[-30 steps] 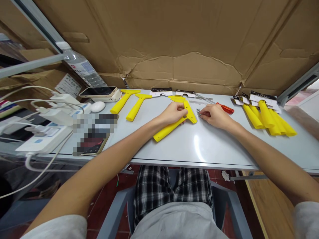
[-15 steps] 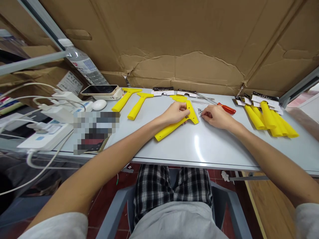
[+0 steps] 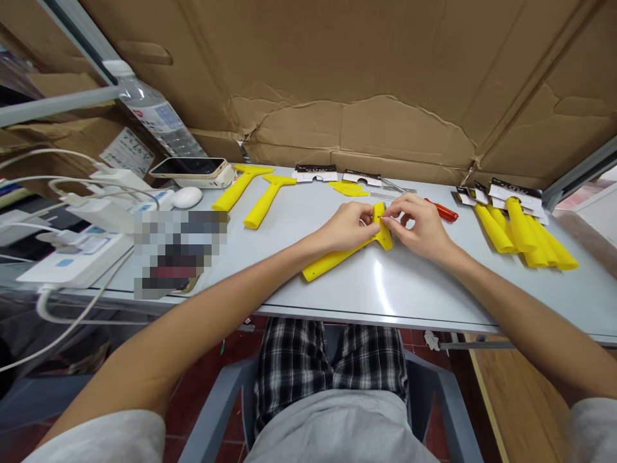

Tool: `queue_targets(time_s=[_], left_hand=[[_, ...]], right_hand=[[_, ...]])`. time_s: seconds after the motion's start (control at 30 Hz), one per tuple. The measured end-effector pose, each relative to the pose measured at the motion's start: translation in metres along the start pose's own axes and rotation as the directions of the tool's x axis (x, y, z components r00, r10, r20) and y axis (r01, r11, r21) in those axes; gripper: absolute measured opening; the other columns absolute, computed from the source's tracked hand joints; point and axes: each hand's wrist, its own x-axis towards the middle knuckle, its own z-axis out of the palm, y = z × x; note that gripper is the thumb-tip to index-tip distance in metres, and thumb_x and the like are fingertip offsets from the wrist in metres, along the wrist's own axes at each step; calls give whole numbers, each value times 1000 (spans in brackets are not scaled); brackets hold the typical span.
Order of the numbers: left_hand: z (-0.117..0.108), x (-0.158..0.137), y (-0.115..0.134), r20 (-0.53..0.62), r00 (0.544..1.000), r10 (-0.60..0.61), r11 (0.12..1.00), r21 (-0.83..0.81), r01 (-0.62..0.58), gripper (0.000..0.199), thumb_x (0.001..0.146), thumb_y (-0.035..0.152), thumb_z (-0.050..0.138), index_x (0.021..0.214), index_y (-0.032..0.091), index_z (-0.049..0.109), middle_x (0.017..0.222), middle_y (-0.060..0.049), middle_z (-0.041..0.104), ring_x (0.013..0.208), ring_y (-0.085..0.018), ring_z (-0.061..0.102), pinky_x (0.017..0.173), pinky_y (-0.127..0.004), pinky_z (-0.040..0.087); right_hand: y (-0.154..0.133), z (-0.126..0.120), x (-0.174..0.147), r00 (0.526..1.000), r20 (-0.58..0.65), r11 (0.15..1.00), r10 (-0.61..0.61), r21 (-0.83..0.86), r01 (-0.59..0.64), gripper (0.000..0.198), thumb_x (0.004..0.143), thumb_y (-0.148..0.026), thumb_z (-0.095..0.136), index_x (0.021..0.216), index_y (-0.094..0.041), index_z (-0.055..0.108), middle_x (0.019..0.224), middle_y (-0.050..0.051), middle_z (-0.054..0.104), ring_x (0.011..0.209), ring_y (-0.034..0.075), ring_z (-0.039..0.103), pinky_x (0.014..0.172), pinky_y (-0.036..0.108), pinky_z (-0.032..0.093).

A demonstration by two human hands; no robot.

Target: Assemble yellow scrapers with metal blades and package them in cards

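Note:
My left hand (image 3: 349, 226) is closed around the neck of a yellow scraper (image 3: 332, 260), whose handle slants toward the table's front edge. Thumb and fingertips of my right hand (image 3: 418, 225) are pinched at the scraper's head, over a hole in it. The tiny dark piece between them looks like a screw, mostly covered by the fingers. Behind my hands lie flat yellow scraper parts (image 3: 348, 188) and a red-handled screwdriver (image 3: 443, 211), its shaft pointing back left. Two more yellow scrapers (image 3: 263, 204) rest to the left.
Several yellow handles with black-and-white cards (image 3: 519, 225) lie at the right. Two such cards (image 3: 315, 173) sit at the back. On the left are a pixelated phone-like object (image 3: 180, 254), a white mouse (image 3: 187, 197), a phone (image 3: 190, 167), a power strip (image 3: 72, 267) with cables, and a bottle (image 3: 159, 116).
My right hand has moved left and up from the small dark pieces on the table to the scraper's head. My left hand has shifted the scraper slightly right and turned its head.

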Motion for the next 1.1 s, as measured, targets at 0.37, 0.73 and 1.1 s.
queue_targets(time_s=[0.37,0.73,1.1], left_hand=[[4,0,3,-38,999,30,998,64,-28,14,87,24,65,75,20,64,74,-1,67,72,-16,59,65,-28,43],[-1,2,1,29,992,-121,985,-123,123,12,91,21,60,84,18,69,80,-4,74,62,-16,66,59,-29,48],[-4,-2,6,29,992,-124,987,-102,126,15,92,14,56,83,18,67,80,-2,72,68,-15,66,62,-28,49]], right_hand=[[-1,3,-2,1000,-14,999,-28,-23,27,22,96,-36,67,99,-19,82,108,10,66,95,12,61,73,25,55],[4,2,-2,996,-44,995,-84,-54,81,27,98,-30,57,103,-19,81,112,11,65,92,10,62,72,23,55],[4,2,-4,998,-29,996,-59,-74,57,32,100,-28,53,111,-20,83,117,10,64,93,8,62,71,19,55]])
